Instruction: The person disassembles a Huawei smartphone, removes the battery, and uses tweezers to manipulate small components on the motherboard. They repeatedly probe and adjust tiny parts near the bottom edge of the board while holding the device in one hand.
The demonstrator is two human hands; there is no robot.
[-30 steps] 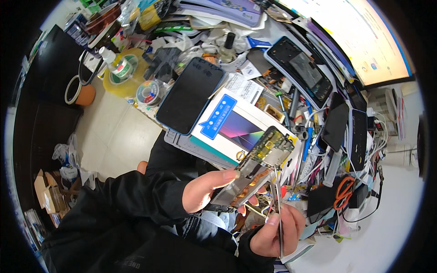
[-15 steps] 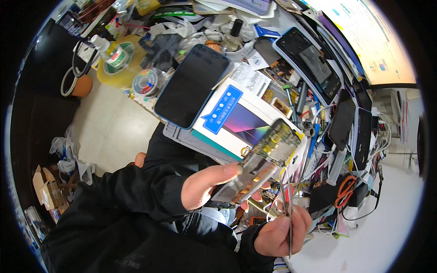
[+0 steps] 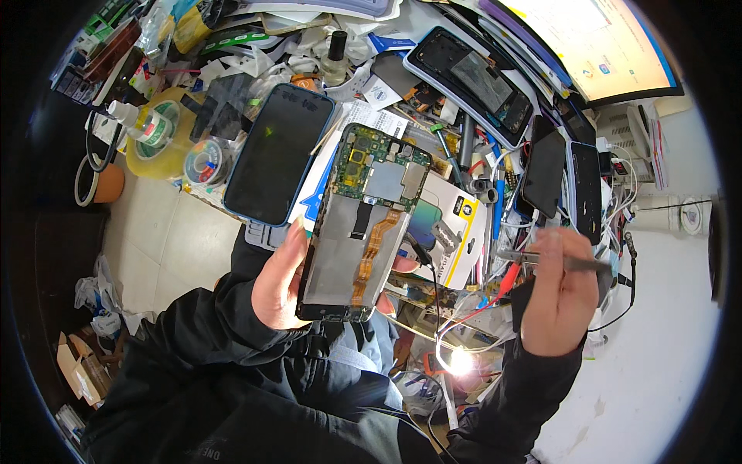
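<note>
My left hand (image 3: 280,282) is wrapped round the lower part of an opened smartphone (image 3: 332,247), thumb on its left edge and fingertips showing at the right. The phone's inside faces up: a green circuit board with metal shields at the top, a bare grey bay below, and an orange flex cable running down it. A short black ribbon hangs from the board. Away to the right, my right hand (image 3: 558,298) is closed round metal tweezers (image 3: 583,264), apart from the phone. Under the phone lies a white phone box (image 3: 457,267), partly hidden.
A dark-screened phone (image 3: 277,155) lies left of the box. Beyond are a solder spool (image 3: 205,162), a spray bottle (image 3: 139,122) and a phone without its cover (image 3: 479,85). Tools and cables crowd the right, with a red-tipped lead (image 3: 510,277) and a bright lamp (image 3: 461,361) near my right arm.
The opened phone has turned from a tilt to face up and moved left. My right hand has lifted the tweezers away from it, up and to the right.
</note>
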